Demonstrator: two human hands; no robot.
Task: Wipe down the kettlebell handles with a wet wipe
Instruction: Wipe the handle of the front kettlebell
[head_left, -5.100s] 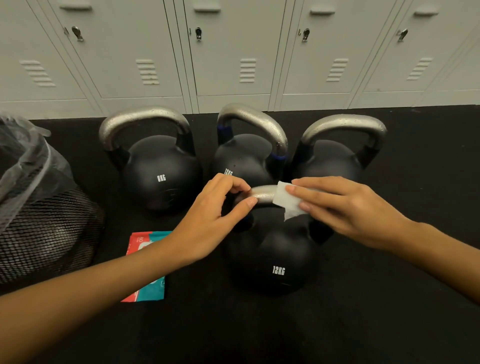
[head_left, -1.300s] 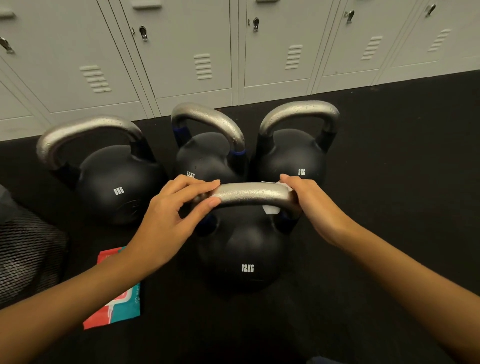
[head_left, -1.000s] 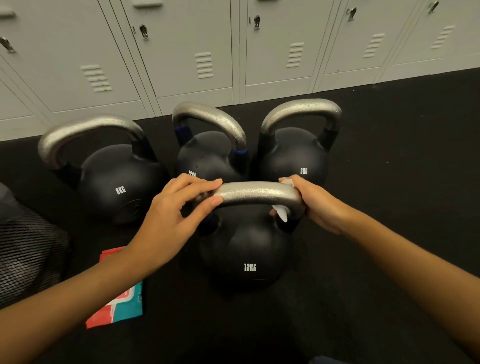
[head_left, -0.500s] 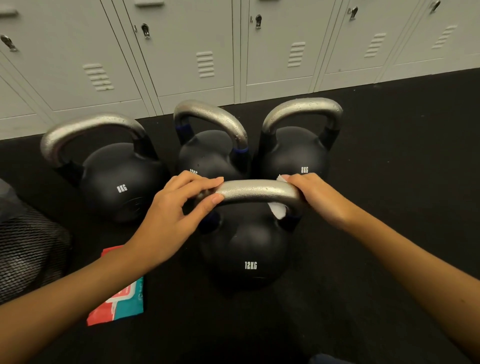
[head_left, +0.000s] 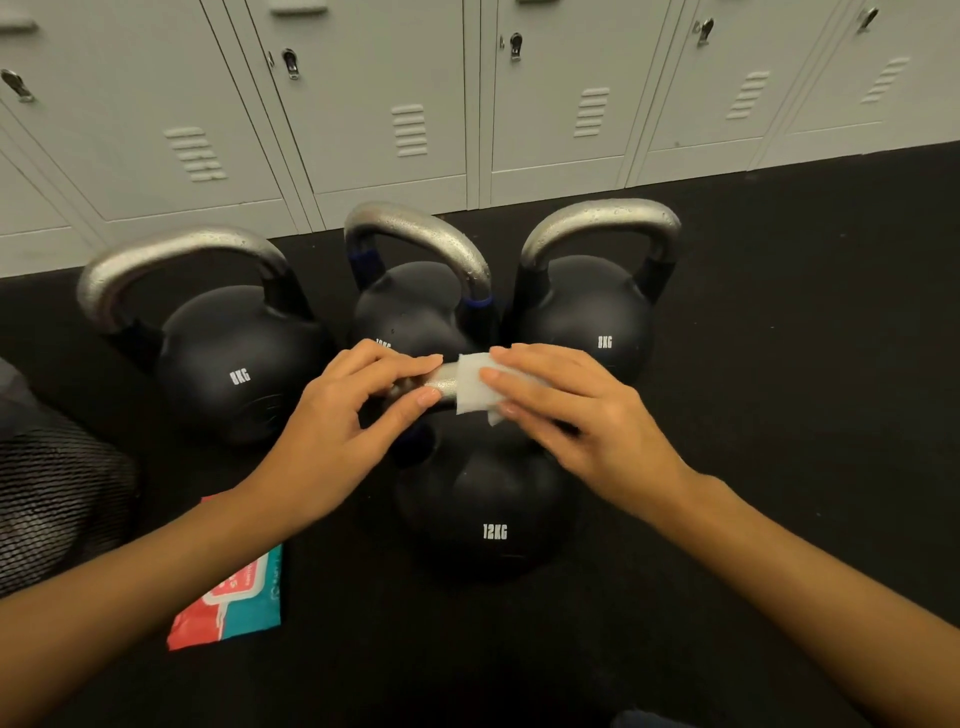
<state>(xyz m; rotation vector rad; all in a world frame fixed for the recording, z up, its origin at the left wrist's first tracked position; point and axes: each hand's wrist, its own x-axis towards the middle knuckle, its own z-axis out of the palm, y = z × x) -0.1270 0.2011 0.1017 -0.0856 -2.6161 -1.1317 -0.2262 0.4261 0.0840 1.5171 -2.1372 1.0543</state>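
Black rubber flooring (head_left: 779, 364) is running back to a row of pale grey metal lockers (head_left: 363, 104), and 4 kettlebells are standing on it.

At the centre, the right hand (head_left: 582, 415) is curling over a folded white wet wipe (head_left: 475, 382), pinching it round the silver steel handle (head_left: 447, 382) of the nearest black kettlebell marked 12KG (head_left: 493, 519). Just beside it, the left hand (head_left: 343, 431) is gripping the same handle's left end, fingers on top and thumb underneath. Together the 2 hands are covering most of that handle; only a short bare stretch is showing between them.

Behind the hands, 3 more black kettlebells are sitting in a row: a left one marked 8KG (head_left: 234, 364), a middle one with blue bands on its handle (head_left: 415, 306), and a right one marked 8KG (head_left: 587, 317). The middle one's weight marking is partly hidden by the left hand. Droplets are glistening on the middle and right handles.

Under the left forearm, a flat red and teal wipes packet (head_left: 234, 608) is lying on the floor, its upper part covered by the arm. At the far left edge, a black mesh bin (head_left: 52, 493) is being cut off by the frame; its contents are too dark to make out.
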